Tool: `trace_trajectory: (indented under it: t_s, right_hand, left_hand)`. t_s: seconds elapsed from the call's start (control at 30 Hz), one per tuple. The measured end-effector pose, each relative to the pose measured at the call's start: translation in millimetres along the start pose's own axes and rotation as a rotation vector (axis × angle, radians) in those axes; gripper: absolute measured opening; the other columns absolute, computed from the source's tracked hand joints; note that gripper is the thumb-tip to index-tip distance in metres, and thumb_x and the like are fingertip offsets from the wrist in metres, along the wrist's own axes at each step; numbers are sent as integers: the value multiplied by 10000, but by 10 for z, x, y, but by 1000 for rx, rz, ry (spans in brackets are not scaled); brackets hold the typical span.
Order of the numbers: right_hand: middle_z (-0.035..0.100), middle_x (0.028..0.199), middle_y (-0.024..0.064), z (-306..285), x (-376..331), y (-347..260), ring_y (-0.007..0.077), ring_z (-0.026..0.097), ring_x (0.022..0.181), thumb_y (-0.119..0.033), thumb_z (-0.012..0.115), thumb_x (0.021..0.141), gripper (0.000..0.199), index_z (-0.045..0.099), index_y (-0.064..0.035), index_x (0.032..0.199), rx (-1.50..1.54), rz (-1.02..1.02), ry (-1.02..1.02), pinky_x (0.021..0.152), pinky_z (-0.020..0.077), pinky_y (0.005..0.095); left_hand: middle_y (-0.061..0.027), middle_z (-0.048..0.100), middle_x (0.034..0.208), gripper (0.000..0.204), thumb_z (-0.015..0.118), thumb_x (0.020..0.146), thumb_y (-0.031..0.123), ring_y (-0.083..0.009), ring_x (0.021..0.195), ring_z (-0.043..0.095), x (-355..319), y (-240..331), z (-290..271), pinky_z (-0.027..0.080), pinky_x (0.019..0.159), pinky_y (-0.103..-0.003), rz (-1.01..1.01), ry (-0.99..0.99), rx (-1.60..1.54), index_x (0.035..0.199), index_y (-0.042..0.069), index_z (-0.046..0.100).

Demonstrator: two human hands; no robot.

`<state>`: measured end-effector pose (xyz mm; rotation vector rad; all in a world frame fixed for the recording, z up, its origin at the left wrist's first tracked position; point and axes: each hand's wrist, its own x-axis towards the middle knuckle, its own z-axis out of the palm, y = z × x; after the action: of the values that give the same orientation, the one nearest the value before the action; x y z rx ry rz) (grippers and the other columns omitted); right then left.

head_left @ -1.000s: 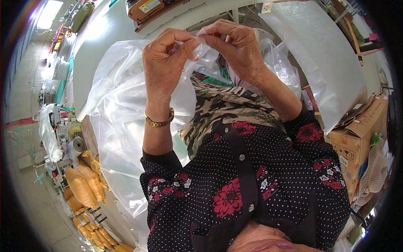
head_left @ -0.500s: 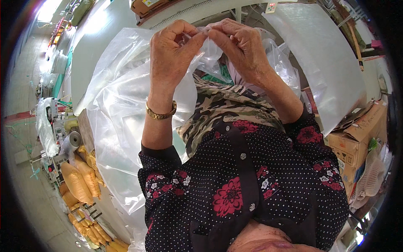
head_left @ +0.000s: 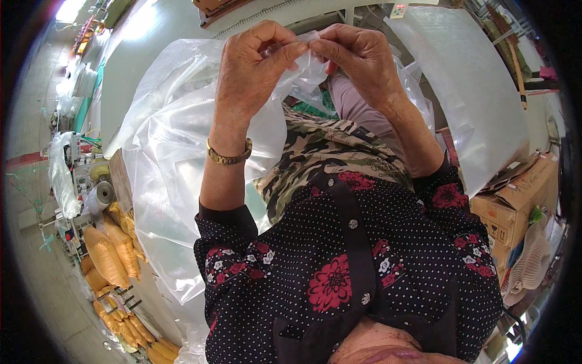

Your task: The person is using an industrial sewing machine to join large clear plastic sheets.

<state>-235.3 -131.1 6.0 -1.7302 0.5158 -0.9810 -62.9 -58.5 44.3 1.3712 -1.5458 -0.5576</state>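
Both hands raised in front of the chest, meeting at the top edge of a clear plastic bag (head_left: 176,151). Left hand (head_left: 251,73): grip clamped, thumb and forefinger pinching the film at its edge. Right hand (head_left: 357,57): grip likewise pinched shut on the same edge, fingertips almost touching those of the left. Gold wristwatch (head_left: 229,155) on the left wrist. The bag hangs down from the hands, billowing to the person's left and trailing low past the dark floral sleeve. A camouflage-patterned cloth (head_left: 321,158) lies below the hands, against the lap. Cardboard box (head_left: 515,203) at right; orange-filled packets (head_left: 106,255) stacked low at left.
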Motion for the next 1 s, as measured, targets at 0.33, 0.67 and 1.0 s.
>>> trace_trajectory:
  t_s: [0.33,0.67,1.0]
  right_hand:
    - [625,728,-11,66,40,55,46,540,654,-202,641,911,195,677,-11,901,127,-107,79,608,455,200]
    - [623,806,83,336,479,22,152,589,689,-79,602,905,80,601,2,906,43,-848,443,621,466,273]
    - [592,855,159,259,883,-374,292,597,691,35,597,837,113,579,31,949,-725,-1418,415,587,477,327]
  left_hand:
    - [-1,621,699,182,733,828,182,-58,575,529,-68,-169,-214,416,532,-216,-1,74,-5,833,9,678]
    - [26,641,884,153,700,808,-45,-32,740,555,18,380,-486,436,658,-142,210,173,-73,943,17,666]
    - [-55,687,923,181,685,868,175,-166,851,615,88,859,-663,461,809,-271,507,272,731,982,34,694]
